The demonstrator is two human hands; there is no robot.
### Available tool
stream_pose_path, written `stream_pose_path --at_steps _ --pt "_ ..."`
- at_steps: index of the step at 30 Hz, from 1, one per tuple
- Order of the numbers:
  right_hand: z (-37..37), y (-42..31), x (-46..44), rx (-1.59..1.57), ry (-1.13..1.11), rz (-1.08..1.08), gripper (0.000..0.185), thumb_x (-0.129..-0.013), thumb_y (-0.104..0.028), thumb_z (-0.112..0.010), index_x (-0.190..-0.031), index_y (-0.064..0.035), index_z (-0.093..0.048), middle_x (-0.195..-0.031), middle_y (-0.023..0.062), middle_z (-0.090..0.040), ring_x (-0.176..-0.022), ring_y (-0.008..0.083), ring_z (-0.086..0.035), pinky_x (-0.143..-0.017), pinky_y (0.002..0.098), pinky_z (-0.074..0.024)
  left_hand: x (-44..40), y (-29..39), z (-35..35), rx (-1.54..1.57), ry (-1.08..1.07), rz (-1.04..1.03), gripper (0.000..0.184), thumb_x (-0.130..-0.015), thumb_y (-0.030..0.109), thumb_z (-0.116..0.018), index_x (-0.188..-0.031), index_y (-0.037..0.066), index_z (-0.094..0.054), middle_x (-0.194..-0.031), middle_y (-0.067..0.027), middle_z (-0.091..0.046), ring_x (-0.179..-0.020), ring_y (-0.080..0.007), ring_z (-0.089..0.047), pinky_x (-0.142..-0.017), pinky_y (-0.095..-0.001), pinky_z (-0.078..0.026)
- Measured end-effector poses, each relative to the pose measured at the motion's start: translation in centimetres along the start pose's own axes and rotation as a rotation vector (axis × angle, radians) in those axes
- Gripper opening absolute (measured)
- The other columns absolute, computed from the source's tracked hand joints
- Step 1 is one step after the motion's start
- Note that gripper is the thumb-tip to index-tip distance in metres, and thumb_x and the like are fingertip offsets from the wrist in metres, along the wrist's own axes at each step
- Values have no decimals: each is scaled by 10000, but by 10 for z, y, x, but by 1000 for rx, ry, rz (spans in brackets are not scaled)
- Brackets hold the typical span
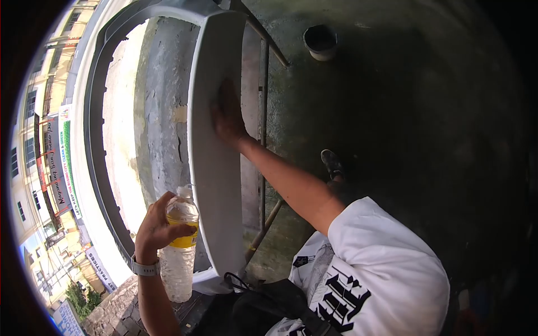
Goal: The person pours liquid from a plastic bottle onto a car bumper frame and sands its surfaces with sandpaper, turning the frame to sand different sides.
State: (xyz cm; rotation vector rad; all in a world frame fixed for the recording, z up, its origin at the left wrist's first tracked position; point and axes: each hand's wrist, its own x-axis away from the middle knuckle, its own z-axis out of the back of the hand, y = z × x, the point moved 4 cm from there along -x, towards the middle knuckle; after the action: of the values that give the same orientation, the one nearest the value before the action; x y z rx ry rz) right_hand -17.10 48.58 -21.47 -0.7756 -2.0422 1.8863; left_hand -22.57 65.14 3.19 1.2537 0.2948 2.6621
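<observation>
Clear bottle [178,271], just beside pale panel [221,196]: left hand [154,229], fingers curled round yellow label [184,242]. Likely light, thin-walled, squeezable; best grip, labelled middle. Right hand [227,124] against panel: finger opening, anything held, cannot tell.

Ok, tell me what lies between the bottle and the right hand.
In the head view, only a bare stretch of the pale panel separates the bottle from the right hand.
</observation>
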Motion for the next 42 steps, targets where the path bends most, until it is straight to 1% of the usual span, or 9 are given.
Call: stream_pose_path --at_steps 5,10,13,18,23,26,31,37,42 --pt "-15 -51 188 -80 -174 1 907 -966 -428 -492 -1613 64 -90 -1670 328 -86 -1565 479 -77 -1272 558 -76 -6 -10 -3 27 -16 -29 740 -547 315 -848 -1159 -37 -624 -1000 -218 -747 -880 -325 -759 -857 -404 -600" --pt "-12 16 59 158 63 -43 634 -1008 -189 -421 -1543 114 -268 -1611 344 -263 -1512 473 -248 -1269 498 -185 1 -24 -5 41 -26 -32 747 -537 326 -846 -1150 -40 -624 -1002 -208 -747 -884 -314 -754 -851 -396 -595" --pt "9 43 -7 -123 30 -19 622 -1043 -260 -432 -1510 132 -311 -1566 334 -352 -1479 448 -323 -1263 469 -211 7 -30 -10 78 -17 -90 778 -545 363 -830 -1176 -42 -622 -1011 -206 -747 -901 -314 -750 -857 -395 -587" --pt "-26 15 144 -21 56 -216 681 -1083 -305 -357 -1594 94 -148 -1672 290 -175 -1573 387 -158 -1289 447 -140 34 -52 -22 5 36 -179 824 -547 381 -821 -1230 -34 -622 -1054 -220 -741 -943 -322 -746 -890 -409 -578" --pt "-60 -41 332 34 50 92 701 -1054 -215 -373 -1612 81 -68 -1699 277 -51 -1595 379 -26 -1291 451 -67 52 -90 -44 -52 -1 -206 820 -549 370 -823 -1242 -22 -629 -1050 -224 -739 -927 -333 -743 -883 -418 -576" --pt "-67 -9 278 259 59 -165 686 -1054 -191 -399 -1598 96 -94 -1677 296 -124 -1582 389 -111 -1284 423 -113 70 -108 -54 -74 7 -188 802 -538 337 -818 -1230 -26 -638 -1033 -227 -739 -917 -331 -742 -875 -410 -575" --pt "-27 8 176 -220 151 -202 615 -1102 -277 -357 -1530 144 -227 -1616 334 -235 -1526 412 -260 -1270 412 -192 76 -124 -68 -46 -8 -233 804 -523 330 -811 -1220 -31 -637 -1037 -222 -738 -910 -337 -739 -894 -405 -568" --pt "-89 11 370 -2 24 -315 753 -1107 -388 -260 -1592 113 25 -1694 301 7 -1591 380 48 -1293 441 10 86 -141 -78 7 -11 -215 805 -526 346 -815 -1212 -35 -635 -1040 -214 -737 -925 -331 -734 -890 -400 -564" --pt "-100 -12 416 -77 60 -390 753 -1100 -400 -247 -1597 108 2 -1695 297 23 -1591 384 48 -1294 448 13 101 -142 -80 -42 -3 -216 785 -528 330 -820 -1198 -35 -638 -1022 -215 -739 -901 -332 -737 -873 -400 -570"
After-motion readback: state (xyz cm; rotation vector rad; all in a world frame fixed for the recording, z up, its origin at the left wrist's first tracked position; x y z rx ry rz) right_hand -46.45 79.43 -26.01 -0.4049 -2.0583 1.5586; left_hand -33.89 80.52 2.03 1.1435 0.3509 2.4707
